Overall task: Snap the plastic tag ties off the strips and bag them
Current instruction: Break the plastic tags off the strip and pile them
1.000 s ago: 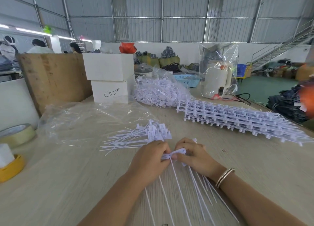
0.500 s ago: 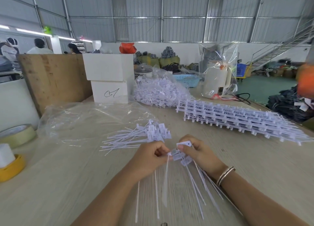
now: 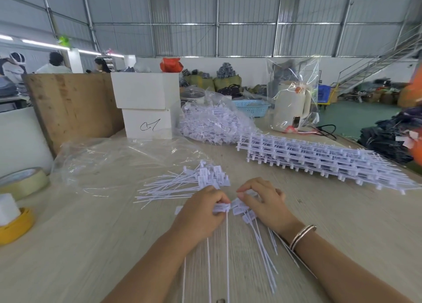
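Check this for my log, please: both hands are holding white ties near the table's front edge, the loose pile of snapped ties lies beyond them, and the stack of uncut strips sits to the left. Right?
One thing is wrong. In the head view the stack of strips sits to the right, not the left. The rest holds: the left hand and right hand hold ties, and the loose pile lies beyond them.

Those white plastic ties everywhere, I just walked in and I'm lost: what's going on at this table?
A person is breaking tag ties off molded strips. The left hand grips the heads of a few ties, and the right hand pinches more beside them, tails trailing toward the person. A loose pile of separated ties lies just beyond, next to an open clear bag. A stack of unbroken strips waits at right, and a filled bag of ties sits behind.
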`<action>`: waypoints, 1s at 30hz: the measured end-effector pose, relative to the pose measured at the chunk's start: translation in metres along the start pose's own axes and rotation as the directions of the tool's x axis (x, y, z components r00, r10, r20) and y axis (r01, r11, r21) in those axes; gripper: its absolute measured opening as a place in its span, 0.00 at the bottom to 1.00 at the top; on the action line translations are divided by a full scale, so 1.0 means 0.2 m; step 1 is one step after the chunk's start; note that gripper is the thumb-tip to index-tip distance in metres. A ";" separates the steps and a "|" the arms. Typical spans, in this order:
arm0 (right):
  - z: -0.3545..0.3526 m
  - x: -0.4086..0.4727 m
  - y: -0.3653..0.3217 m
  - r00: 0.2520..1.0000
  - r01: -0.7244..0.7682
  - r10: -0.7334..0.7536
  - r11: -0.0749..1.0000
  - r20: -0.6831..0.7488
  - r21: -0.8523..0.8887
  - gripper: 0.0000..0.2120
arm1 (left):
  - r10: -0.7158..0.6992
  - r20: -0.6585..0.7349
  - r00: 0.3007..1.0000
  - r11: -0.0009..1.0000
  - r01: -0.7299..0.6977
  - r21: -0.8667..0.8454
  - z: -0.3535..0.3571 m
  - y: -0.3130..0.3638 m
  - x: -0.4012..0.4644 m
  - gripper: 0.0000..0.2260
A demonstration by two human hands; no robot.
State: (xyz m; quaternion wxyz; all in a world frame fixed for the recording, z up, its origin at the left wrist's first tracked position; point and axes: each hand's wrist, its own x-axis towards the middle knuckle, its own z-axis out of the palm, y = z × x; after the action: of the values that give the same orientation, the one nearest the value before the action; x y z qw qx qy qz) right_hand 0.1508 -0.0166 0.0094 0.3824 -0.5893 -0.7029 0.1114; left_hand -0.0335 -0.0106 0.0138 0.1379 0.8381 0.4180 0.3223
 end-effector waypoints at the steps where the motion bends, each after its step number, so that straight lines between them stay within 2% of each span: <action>1: 0.00 0.00 -0.01 1.000 0.021 -0.021 1.000 0.015 -0.007 0.04 | 0.025 -0.014 1.000 0.999 -0.025 0.029 0.01 0.01 0.00 0.05; 5: 0.00 -0.02 -0.02 0.983 0.092 -0.089 0.996 0.159 -0.012 0.09 | 0.094 -0.034 0.995 0.989 -0.090 0.115 0.06 0.06 -0.01 0.07; 9: -0.01 -0.01 -0.02 0.974 0.042 -0.064 0.994 0.217 0.103 0.06 | 0.092 -0.054 0.994 0.992 -0.087 0.091 0.07 0.07 -0.01 0.10; 14: -0.01 -0.01 -0.03 0.960 0.024 -0.054 0.994 0.274 0.109 0.06 | 0.063 -0.059 0.996 0.991 -0.055 0.123 0.04 0.06 -0.02 0.11; 16: -0.02 -0.01 -0.02 0.961 0.010 -0.053 0.987 0.271 0.159 0.05 | 0.071 -0.055 0.996 0.989 -0.063 0.137 0.04 0.06 -0.02 0.11; 20: -0.04 0.00 -0.01 0.980 -0.053 -0.028 0.919 0.199 0.390 0.05 | 0.032 -0.043 0.999 0.994 -0.028 0.103 0.03 0.05 -0.02 0.08; 24: -0.03 0.00 -0.01 0.983 -0.131 0.042 0.840 0.178 0.527 0.05 | -0.007 -0.009 1.000 0.992 0.009 0.123 0.02 0.01 -0.02 0.17; 27: -0.04 0.00 0.00 0.978 -0.155 0.058 0.844 0.199 0.514 0.06 | 0.065 0.010 0.998 0.982 -0.066 0.180 0.02 0.00 -0.01 0.18; 30: -0.03 0.00 -0.01 0.968 -0.086 -0.006 0.931 0.251 0.355 0.09 | 0.110 -0.034 0.993 0.973 -0.100 0.208 0.03 0.00 0.00 0.11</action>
State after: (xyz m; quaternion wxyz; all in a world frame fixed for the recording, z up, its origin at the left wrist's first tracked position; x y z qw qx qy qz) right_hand 0.1527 -0.0199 0.0151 0.3916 -0.5042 -0.7000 0.3200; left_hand -0.0308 -0.0107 0.0090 0.0235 0.8612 0.4072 0.3031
